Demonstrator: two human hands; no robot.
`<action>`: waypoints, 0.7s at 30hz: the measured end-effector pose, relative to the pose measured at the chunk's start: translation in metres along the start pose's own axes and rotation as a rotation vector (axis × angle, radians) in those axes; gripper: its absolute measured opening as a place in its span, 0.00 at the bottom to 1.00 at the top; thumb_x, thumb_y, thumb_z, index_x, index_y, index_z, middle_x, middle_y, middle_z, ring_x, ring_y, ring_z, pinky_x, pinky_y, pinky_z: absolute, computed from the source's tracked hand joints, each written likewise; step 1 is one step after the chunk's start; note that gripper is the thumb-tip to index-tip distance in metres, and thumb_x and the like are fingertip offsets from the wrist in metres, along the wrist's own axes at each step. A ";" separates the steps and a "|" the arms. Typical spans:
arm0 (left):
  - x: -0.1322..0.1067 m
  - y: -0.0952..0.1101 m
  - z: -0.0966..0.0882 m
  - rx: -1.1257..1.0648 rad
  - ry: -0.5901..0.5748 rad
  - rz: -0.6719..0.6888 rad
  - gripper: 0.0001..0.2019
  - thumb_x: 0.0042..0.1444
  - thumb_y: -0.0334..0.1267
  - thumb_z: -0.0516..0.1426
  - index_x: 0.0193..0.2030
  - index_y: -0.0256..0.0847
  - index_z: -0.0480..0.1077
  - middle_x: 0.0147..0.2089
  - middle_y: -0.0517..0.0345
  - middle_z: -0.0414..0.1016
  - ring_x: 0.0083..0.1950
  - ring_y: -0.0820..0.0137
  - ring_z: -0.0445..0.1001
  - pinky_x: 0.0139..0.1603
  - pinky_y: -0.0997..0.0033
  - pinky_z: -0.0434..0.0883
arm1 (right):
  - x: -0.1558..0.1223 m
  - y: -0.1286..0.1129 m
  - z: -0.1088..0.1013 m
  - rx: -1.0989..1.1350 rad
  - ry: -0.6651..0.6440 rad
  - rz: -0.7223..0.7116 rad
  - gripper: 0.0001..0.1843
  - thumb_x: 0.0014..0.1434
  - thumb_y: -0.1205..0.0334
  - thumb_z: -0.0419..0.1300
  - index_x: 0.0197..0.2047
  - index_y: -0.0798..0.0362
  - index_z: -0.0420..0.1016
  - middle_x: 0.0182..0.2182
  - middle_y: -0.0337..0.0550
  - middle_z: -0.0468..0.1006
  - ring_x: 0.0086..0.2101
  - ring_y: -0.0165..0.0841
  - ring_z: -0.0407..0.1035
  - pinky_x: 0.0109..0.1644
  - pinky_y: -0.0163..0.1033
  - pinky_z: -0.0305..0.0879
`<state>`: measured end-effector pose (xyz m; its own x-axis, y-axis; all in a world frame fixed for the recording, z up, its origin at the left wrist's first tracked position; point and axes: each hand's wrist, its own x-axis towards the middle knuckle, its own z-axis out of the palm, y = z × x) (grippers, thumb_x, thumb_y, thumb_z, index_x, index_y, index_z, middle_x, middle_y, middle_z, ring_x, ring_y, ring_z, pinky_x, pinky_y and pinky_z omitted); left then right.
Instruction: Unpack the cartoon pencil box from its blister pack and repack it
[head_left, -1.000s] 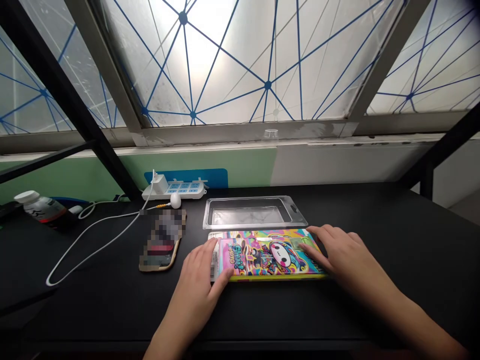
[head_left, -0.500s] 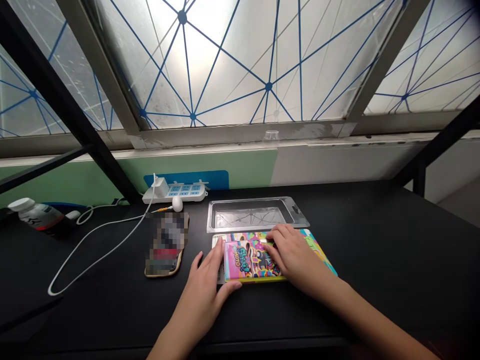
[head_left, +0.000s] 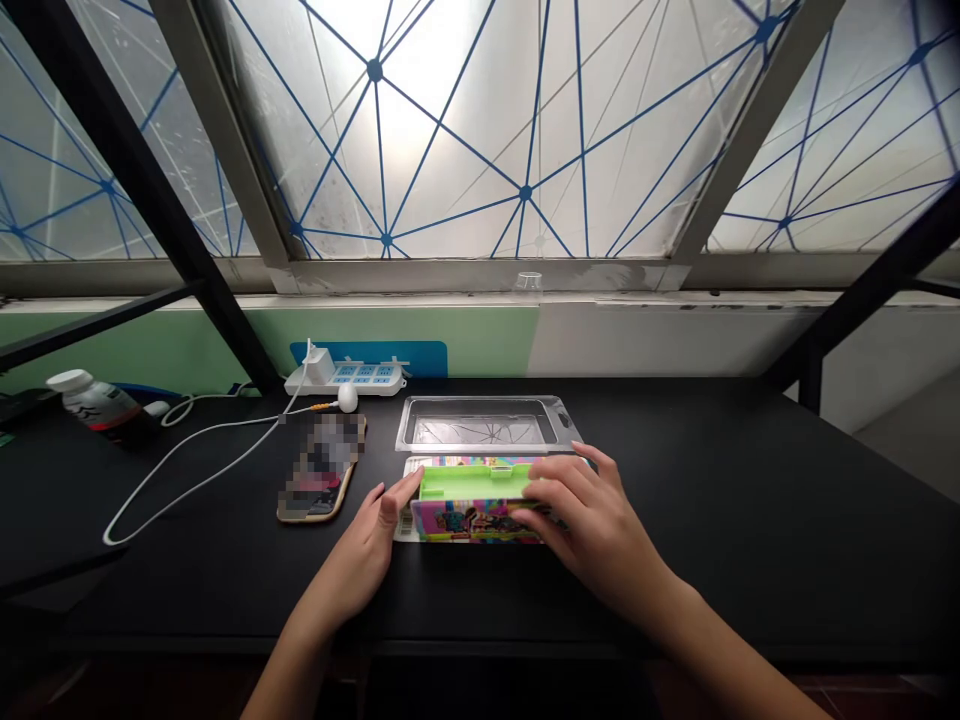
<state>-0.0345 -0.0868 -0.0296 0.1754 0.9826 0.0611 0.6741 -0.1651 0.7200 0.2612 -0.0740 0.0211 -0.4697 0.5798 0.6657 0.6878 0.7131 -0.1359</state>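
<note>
A pencil case (head_left: 472, 484) with a lime-green inside and a colourful printed lid stands opened in front of me. Its printed panel (head_left: 469, 520) faces me along the near side. My left hand (head_left: 367, 535) steadies the left end, fingertips against the green edge. My right hand (head_left: 581, 500) grips the right part, thumb on the printed panel and fingers over the green side, hiding that end. Underneath lies a flat printed card (head_left: 403, 528), partly covered. Just behind is a clear plastic blister tray (head_left: 409, 425).
A phone in a tan-edged case (head_left: 322, 470) lies to the left, near a white cable (head_left: 142, 490). Behind stand a power strip (head_left: 367, 378) and a white-capped bottle (head_left: 97, 405). Black frame bars (head_left: 225, 325) rise at both sides of the black desk (head_left: 712, 480).
The pencil case has gone from closed to open, its green inside now showing. My right hand has shifted from resting on the lid to gripping its right part. The camera view has shifted slightly.
</note>
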 end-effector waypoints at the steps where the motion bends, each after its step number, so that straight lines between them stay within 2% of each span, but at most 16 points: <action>1: -0.001 -0.001 0.000 -0.007 0.009 -0.021 0.28 0.74 0.53 0.34 0.72 0.57 0.61 0.73 0.60 0.62 0.77 0.52 0.53 0.71 0.38 0.60 | -0.007 0.000 -0.009 0.038 -0.056 0.008 0.07 0.69 0.56 0.58 0.38 0.46 0.73 0.40 0.42 0.82 0.42 0.38 0.75 0.64 0.56 0.58; 4: 0.000 0.000 -0.001 0.008 -0.016 -0.012 0.25 0.74 0.54 0.40 0.73 0.57 0.58 0.74 0.60 0.60 0.77 0.50 0.51 0.71 0.37 0.59 | -0.038 0.013 -0.028 0.126 -0.256 0.089 0.11 0.69 0.51 0.56 0.39 0.43 0.78 0.50 0.44 0.81 0.50 0.44 0.75 0.64 0.60 0.61; 6: 0.001 0.002 -0.001 0.031 -0.034 -0.014 0.28 0.70 0.56 0.49 0.74 0.57 0.56 0.75 0.57 0.58 0.77 0.46 0.49 0.70 0.34 0.59 | -0.064 0.029 -0.032 0.139 -0.316 0.177 0.12 0.67 0.49 0.58 0.48 0.39 0.79 0.60 0.46 0.76 0.59 0.50 0.70 0.62 0.62 0.65; 7: 0.002 0.003 0.000 0.039 -0.037 -0.019 0.31 0.68 0.57 0.54 0.75 0.57 0.55 0.75 0.56 0.58 0.77 0.44 0.48 0.69 0.33 0.60 | -0.078 0.038 -0.032 0.139 -0.319 0.223 0.17 0.64 0.47 0.61 0.55 0.38 0.77 0.65 0.47 0.71 0.62 0.53 0.67 0.59 0.61 0.69; 9: 0.002 0.004 0.001 0.050 -0.035 -0.024 0.35 0.64 0.56 0.59 0.75 0.58 0.54 0.75 0.55 0.57 0.77 0.41 0.47 0.67 0.32 0.62 | -0.099 0.051 -0.029 0.108 -0.320 0.333 0.40 0.57 0.46 0.69 0.70 0.37 0.62 0.71 0.52 0.61 0.64 0.57 0.63 0.56 0.60 0.74; 10: 0.002 0.005 0.001 0.054 -0.034 -0.022 0.35 0.63 0.55 0.59 0.75 0.58 0.54 0.75 0.55 0.57 0.77 0.41 0.47 0.67 0.32 0.62 | -0.106 0.055 -0.026 0.091 -0.327 0.365 0.49 0.54 0.47 0.71 0.74 0.37 0.54 0.72 0.54 0.59 0.65 0.59 0.62 0.56 0.60 0.74; 11: 0.002 0.005 0.002 0.059 -0.035 -0.021 0.35 0.63 0.55 0.60 0.75 0.58 0.55 0.75 0.55 0.57 0.77 0.41 0.47 0.68 0.32 0.61 | -0.111 0.057 -0.024 0.077 -0.338 0.381 0.54 0.52 0.48 0.72 0.76 0.37 0.49 0.71 0.54 0.59 0.65 0.59 0.61 0.57 0.61 0.73; 13: 0.002 0.004 0.002 0.064 -0.040 -0.016 0.33 0.65 0.55 0.57 0.75 0.56 0.55 0.75 0.55 0.57 0.77 0.43 0.47 0.69 0.31 0.58 | -0.113 0.058 -0.018 0.073 -0.349 0.383 0.51 0.55 0.48 0.70 0.75 0.37 0.49 0.69 0.52 0.64 0.65 0.58 0.61 0.59 0.64 0.71; 15: 0.002 0.003 0.002 0.045 -0.049 -0.007 0.30 0.69 0.55 0.51 0.75 0.55 0.55 0.75 0.55 0.57 0.78 0.47 0.48 0.72 0.33 0.55 | -0.109 0.054 -0.013 0.089 -0.306 0.435 0.39 0.62 0.48 0.64 0.73 0.38 0.56 0.66 0.49 0.69 0.63 0.56 0.65 0.59 0.63 0.71; 18: 0.000 -0.001 -0.001 -0.024 -0.059 -0.024 0.29 0.73 0.56 0.39 0.75 0.54 0.54 0.76 0.58 0.55 0.78 0.52 0.48 0.74 0.37 0.51 | -0.103 0.050 -0.005 0.098 -0.191 0.598 0.27 0.67 0.45 0.56 0.67 0.40 0.67 0.61 0.47 0.76 0.58 0.53 0.72 0.54 0.59 0.77; 21: -0.001 -0.008 -0.001 -0.051 -0.047 -0.053 0.32 0.72 0.59 0.32 0.75 0.53 0.55 0.76 0.59 0.55 0.78 0.52 0.47 0.74 0.38 0.54 | -0.101 0.048 0.001 0.066 -0.113 0.685 0.24 0.68 0.43 0.55 0.61 0.41 0.73 0.53 0.47 0.82 0.53 0.51 0.76 0.49 0.56 0.80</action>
<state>-0.0409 -0.0868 -0.0343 0.1748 0.9846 -0.0096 0.6461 -0.1074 0.7557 0.3407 -0.0977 -0.0536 0.0011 0.9425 0.3341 0.8165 0.1921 -0.5445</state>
